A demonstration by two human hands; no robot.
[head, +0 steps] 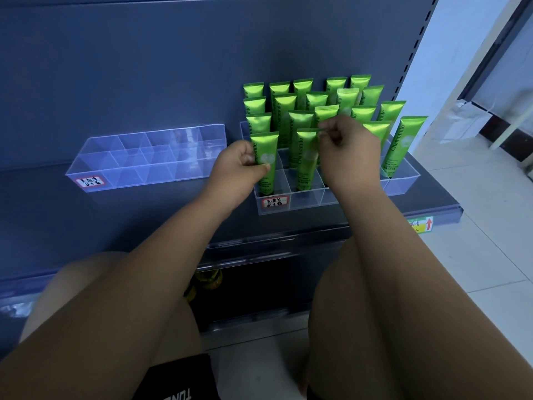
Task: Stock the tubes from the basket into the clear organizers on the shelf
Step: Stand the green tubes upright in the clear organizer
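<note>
Left grip (239, 166) holds front-left tube (266, 145); right grip (350, 148) pinches next tube (305, 166) by its top. Risk: a nudge may topple upright neighbours.

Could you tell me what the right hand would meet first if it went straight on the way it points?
The right hand would probably meet the second-row tubes just behind the tube it pinches; depth is unclear.
</note>
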